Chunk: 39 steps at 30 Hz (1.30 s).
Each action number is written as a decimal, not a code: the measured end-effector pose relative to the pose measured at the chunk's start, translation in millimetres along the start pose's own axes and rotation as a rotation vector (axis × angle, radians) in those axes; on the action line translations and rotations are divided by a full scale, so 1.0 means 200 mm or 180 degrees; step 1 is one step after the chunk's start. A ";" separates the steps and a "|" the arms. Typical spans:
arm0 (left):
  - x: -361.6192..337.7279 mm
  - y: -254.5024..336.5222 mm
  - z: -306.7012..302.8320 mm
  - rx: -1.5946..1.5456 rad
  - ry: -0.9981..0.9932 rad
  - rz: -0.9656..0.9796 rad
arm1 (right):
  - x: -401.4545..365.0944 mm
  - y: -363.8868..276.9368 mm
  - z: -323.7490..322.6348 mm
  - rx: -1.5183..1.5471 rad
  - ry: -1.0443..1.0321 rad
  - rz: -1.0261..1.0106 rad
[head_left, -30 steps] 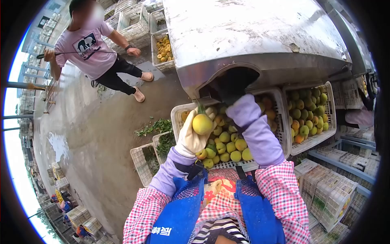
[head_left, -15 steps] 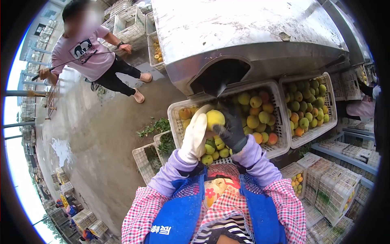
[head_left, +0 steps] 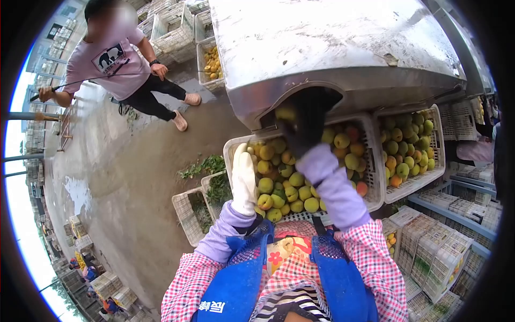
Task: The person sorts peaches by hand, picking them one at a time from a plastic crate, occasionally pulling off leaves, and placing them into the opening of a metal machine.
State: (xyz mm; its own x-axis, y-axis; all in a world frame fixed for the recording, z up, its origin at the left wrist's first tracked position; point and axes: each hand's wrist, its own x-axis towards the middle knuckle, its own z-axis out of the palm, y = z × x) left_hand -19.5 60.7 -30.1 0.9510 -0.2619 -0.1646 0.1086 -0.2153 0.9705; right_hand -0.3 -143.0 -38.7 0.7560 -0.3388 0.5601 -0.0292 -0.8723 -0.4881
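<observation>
My right hand (head_left: 308,122), in a black glove, reaches into the dark opening (head_left: 333,97) of the metal machine (head_left: 338,37). Its fingers are closed around a yellow-green peach (head_left: 286,113), dim in the shadow. My left hand (head_left: 244,180), in a white glove, rests along the left side of a white plastic crate (head_left: 375,180). Its fingers are stretched out and nothing is in them. Many green, yellow and reddish peaches (head_left: 291,193) fill this crate, which stands under the opening. My right forearm hides some of them.
A second crate (head_left: 434,166) of peaches stands to the right. Small crates (head_left: 188,217) and green leaves (head_left: 201,167) lie at the left. A person (head_left: 123,67) holding a thin rod stands on the wet floor (head_left: 134,182). Stacked crates (head_left: 434,249) are at the lower right.
My right hand has moved up and away from my left hand, carrying the peach into the machine's opening. My left hand has let go and dropped back to the crate's left side.
</observation>
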 end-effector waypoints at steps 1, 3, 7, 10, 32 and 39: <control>0.00 -0.14 -0.02 0.0011 0.0251 -0.0054 | 0.03 0.00 0.03 0.0163 -0.0088 0.0119; 0.05 -0.33 -0.05 0.0690 0.0320 0.0560 | 0.14 -0.02 0.03 0.0479 -0.0237 0.0356; 0.13 -0.39 -0.02 0.2478 -0.0102 0.0889 | 0.17 -0.03 -0.06 0.0936 -0.0540 0.0548; 0.19 -0.68 0.13 0.2833 -0.0115 0.0334 | -0.32 0.09 -0.09 0.0825 -0.1001 0.0021; 0.28 -0.80 0.32 0.2874 -0.0849 -0.0445 | -0.78 0.30 -0.11 0.4214 -0.1725 0.3302; 0.04 -0.19 0.19 -0.1034 -0.0921 -0.0525 | -0.66 0.08 -0.34 0.3235 -0.1133 0.2131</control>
State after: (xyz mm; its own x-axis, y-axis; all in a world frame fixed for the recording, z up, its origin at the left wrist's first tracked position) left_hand -27.3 31.8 -74.2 0.7985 -0.5106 -0.3189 0.3806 0.0178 0.9246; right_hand -145.6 -135.5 -75.0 0.9256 -0.3563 -0.1275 -0.0784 0.1490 -0.9857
